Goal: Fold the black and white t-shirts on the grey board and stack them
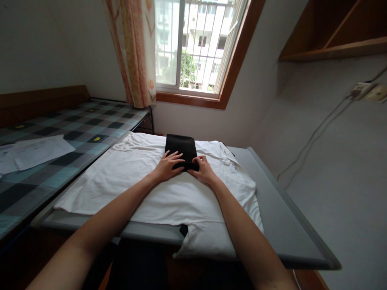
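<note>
A black flat rectangular piece (180, 146), whose exact kind I cannot make out, lies on a spread white T-shirt (115, 181). Its near edge looks rolled or folded up. Over its left near corner, my left hand (168, 165) rests with fingers stretched out and the thumb along the near edge. My right hand (204, 169) has its fingers bent and pinches the right near corner between thumb and fingers. One part of the shirt, seemingly a sleeve, hangs past the table's front edge.
The shirt covers much of a grey table (290, 225). On the left is a bed with a checked mattress (121, 117) and some papers (42, 151). Ahead are a curtain (136, 52) and a barred window (199, 48). A cable (314, 137) hangs from a wall socket at right.
</note>
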`<state>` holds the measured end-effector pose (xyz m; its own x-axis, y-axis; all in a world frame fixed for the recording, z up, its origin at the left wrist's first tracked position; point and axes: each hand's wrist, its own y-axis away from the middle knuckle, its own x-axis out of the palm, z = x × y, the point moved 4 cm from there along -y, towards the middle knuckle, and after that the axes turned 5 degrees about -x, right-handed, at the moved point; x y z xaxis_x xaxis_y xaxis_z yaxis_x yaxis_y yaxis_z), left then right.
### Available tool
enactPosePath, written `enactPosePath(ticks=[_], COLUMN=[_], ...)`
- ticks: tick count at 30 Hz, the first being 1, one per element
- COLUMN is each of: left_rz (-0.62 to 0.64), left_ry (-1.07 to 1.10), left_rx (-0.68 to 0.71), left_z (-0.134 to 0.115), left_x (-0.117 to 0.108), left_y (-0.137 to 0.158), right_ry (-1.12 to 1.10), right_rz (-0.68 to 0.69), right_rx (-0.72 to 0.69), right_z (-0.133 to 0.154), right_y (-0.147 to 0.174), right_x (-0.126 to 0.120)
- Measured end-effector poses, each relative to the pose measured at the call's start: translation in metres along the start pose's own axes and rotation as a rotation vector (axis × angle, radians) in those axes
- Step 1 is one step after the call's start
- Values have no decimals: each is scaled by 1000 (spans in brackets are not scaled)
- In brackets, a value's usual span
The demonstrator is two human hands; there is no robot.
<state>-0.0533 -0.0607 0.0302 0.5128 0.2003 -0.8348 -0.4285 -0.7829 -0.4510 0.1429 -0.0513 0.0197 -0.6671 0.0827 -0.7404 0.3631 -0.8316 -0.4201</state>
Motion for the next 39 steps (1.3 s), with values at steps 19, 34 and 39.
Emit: enactPosePath(ticks=[19,34,39], left_rz=[4,3,5], left_ry=[-7,7,19], left_rx=[1,-4,-10], left_z=[-1,-2,-2], left_x=[-1,-1,-2], left_y=[0,0,0], right_ry=[9,5,4], right_rz=[6,0,-8], right_rx=[3,2,-5], right_z=[0,-1,-1], right_y=[0,0,0], right_x=[0,1,1])
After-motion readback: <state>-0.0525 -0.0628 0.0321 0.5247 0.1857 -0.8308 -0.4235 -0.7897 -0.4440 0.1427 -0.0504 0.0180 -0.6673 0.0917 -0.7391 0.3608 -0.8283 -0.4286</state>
